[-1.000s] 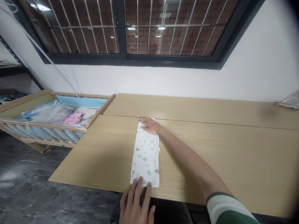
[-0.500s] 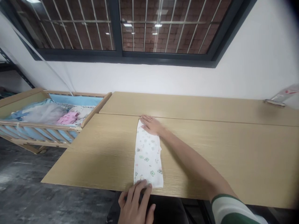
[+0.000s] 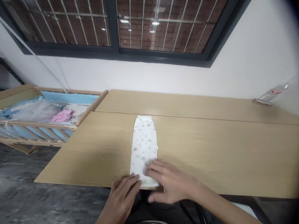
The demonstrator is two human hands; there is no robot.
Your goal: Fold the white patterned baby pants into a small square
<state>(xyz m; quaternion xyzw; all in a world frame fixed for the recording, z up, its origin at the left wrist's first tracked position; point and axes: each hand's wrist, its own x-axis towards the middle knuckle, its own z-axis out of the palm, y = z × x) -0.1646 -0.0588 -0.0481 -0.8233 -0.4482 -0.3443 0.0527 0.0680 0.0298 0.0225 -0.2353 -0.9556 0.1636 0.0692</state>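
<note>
A folded white cloth (image 3: pixel 144 140) with small printed figures lies lengthwise on the wooden table (image 3: pixel 198 149), its near end close to the front edge. It looks like a small garment, but its exact kind is hidden by the folding. My left hand (image 3: pixel 122 194) rests its outstretched fingertips on the near left corner of the cloth. Over the near right part of the cloth is my right hand (image 3: pixel 169 180), fingers extended and thumb apart, slightly blurred. Neither hand has anything in its grasp.
On the left stands a wooden crib (image 3: pixel 77 126) with blue lining, holding a pink cloth (image 3: pixel 62 116) and white netting (image 3: pixel 37 109). A clear plastic package (image 3: pixel 272 94) leans at the back right by the wall. A barred window (image 3: pixel 161 28) is above.
My right hand has left the far end of the cloth and come back to its near end. My left hand has shifted slightly left, and the view has moved a little.
</note>
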